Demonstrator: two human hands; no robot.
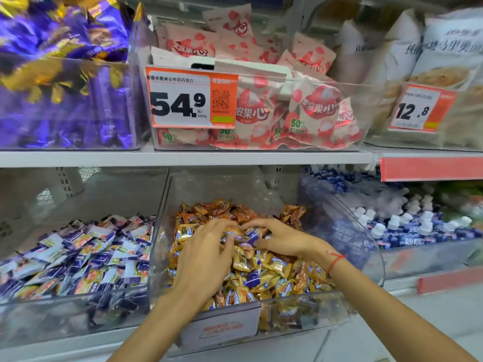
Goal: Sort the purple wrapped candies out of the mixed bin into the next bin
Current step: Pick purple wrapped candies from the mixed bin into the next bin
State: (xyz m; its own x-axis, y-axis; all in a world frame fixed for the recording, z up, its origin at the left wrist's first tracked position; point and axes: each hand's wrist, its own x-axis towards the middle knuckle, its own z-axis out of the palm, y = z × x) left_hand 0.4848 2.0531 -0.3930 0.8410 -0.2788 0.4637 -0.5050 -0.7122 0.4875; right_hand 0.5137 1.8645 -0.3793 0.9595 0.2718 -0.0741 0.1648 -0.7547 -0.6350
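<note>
The mixed bin (347,226), a clear plastic tub on the lower shelf, holds a heap of gold and orange wrapped candies (271,265) with a few purple ones among them. Both my hands are down in it. My left hand (206,246) rests on the heap with its fingers spread. My right hand (282,236) curls its thumb and fingertips around a purple candy (252,235) at the top of the pile. Another purple candy (252,278) lies lower in the heap. The neighbouring bin (65,317) to the left holds purple and white wrapped candies (86,254).
To the right a clear bin (423,259) holds blue and white candies. On the upper shelf (183,158) stand bins of purple-gold sweets (65,100), pink packets (261,108) behind an orange price tag (190,97), and pale bags (431,61).
</note>
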